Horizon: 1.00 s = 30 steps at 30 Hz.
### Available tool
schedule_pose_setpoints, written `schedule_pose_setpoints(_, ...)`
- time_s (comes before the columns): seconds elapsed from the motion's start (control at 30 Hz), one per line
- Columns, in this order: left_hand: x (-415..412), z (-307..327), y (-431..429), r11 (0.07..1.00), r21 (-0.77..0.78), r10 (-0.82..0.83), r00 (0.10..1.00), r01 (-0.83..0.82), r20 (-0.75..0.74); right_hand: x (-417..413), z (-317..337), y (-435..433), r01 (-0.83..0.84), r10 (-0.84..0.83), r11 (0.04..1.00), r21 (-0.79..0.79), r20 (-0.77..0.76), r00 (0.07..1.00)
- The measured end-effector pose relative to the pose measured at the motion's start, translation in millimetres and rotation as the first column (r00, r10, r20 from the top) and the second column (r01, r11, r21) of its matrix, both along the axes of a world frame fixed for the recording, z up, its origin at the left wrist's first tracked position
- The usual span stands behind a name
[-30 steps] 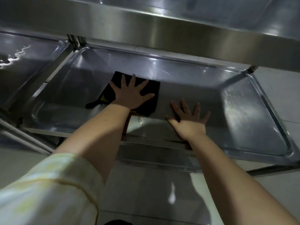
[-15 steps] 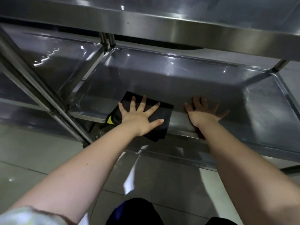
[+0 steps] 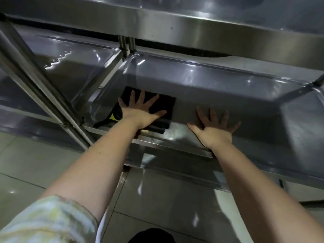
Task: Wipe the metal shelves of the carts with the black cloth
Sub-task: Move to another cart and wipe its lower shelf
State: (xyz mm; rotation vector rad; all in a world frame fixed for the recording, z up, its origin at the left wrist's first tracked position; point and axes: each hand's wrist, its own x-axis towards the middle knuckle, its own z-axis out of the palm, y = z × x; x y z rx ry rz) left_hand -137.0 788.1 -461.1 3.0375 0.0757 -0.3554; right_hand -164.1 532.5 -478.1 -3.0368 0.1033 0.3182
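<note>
Left hand (image 3: pixel 140 111) flat on black cloth (image 3: pixel 164 106) with fingers spread, near left in tray-like metal shelf (image 3: pixel 228 92), right hand (image 3: pixel 214 130) splayed open on bare metal, yellow tag (image 3: pixel 113 117) on cloth unreadable

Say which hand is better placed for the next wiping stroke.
Probably left: the left hand lies flat on the black cloth on the shelf; the right hand rests on bare metal beside it.
</note>
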Motion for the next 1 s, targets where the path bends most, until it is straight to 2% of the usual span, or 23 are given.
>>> schedule_pose_setpoints(0.2,50.8,-2.2,3.8,1.000,-0.002,-0.021,0.998,0.021,0.067,2.9,-3.8,-1.1,-0.065,0.066,0.997,-0.029,0.042,0.997)
schedule_pose_setpoints(0.3,49.9,-2.4,2.1,0.999,-0.008,-0.038,0.998,0.038,0.050,3.6,-5.4,-4.0,-0.134,0.136,0.991,-0.028,0.066,0.989)
schedule_pose_setpoints(0.47,-9.3,1.0,-6.7,0.994,0.018,-0.103,0.993,0.104,-0.060,-0.5,-3.1,-6.7,-0.205,0.205,0.979,0.001,0.049,0.978)
schedule_pose_setpoints(0.63,-70.1,1.9,-1.2,0.992,0.011,-0.127,0.990,0.128,-0.058,0.0,-4.1,-6.8,-0.192,0.193,0.981,-0.011,0.024,0.981)
schedule_pose_setpoints(0.73,-47.1,1.9,14.3,0.994,0.005,-0.113,0.991,0.114,-0.065,-1.1,-5.3,-6.3,-0.194,0.194,0.981,-0.006,0.044,0.980)
schedule_pose_setpoints(0.87,18.4,1.0,52.1,1.000,0.024,0.002,1.000,-0.002,-0.001,0.5,-5.8,-5.5,-0.198,0.198,0.980,-0.002,0.059,0.979)
schedule_pose_setpoints(1.0,48.8,1.0,60.7,0.997,0.078,-0.021,0.999,0.019,0.033,2.2,-9.2,-6.3,-0.189,0.189,0.982,-0.001,0.072,0.979)
